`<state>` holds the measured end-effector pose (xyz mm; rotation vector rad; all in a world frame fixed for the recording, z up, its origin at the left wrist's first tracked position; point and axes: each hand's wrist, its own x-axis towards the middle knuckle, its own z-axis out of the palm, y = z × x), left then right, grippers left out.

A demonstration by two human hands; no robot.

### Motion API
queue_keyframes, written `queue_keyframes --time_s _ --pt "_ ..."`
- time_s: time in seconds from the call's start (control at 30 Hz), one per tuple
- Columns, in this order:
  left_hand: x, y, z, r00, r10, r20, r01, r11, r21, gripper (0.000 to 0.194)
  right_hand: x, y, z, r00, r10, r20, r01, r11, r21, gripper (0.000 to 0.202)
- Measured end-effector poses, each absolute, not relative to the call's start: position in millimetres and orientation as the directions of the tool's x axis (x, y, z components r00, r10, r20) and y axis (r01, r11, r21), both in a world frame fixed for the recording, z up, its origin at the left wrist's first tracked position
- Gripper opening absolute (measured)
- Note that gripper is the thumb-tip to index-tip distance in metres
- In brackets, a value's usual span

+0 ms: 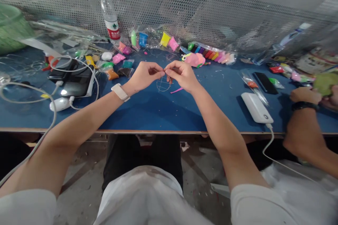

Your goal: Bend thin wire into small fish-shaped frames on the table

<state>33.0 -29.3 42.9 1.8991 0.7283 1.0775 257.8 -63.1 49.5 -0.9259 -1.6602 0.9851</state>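
Observation:
My left hand (148,74) and my right hand (182,74) meet fingertip to fingertip just above the blue table. Both are closed in a pinch. Below the fingertips shows a thin wire loop (163,90) with wires crossing inside it; its upper part is hidden by the fingers. A small brownish piece peeks out under my right fingers, too small to name. Beside that hand lies a slim pink modelling tool (176,90). Behind it sits a pink clay figure (194,59) with a green head and white eyes.
Coloured clay packets (112,74) and a bottle (112,24) line the back by a perforated metal screen. At left are a white mouse-shaped device (60,104), cables and black devices. At right are a white power bank (256,108), a phone (265,83) and another person's hand (305,95).

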Motion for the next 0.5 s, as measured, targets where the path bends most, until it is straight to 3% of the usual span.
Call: queue_keyframes --time_s 0.23,0.4,0.5 --pt "35 -29 37 0.470 0.794 0.386 0.077 -0.472 0.878 0.012 254 -62 41 -0.223 0.918 0.327 0.151 0.364 -0.919 0.062" --pt "38 -31 34 0.477 0.821 0.314 0.012 -0.363 0.932 0.015 253 -64 38 -0.184 0.918 0.350 0.211 0.385 -0.899 0.060" --pt "40 -29 31 0.405 0.862 0.304 -0.032 -0.318 0.947 0.015 253 -63 34 -0.158 0.924 0.348 0.219 0.377 -0.900 0.056"
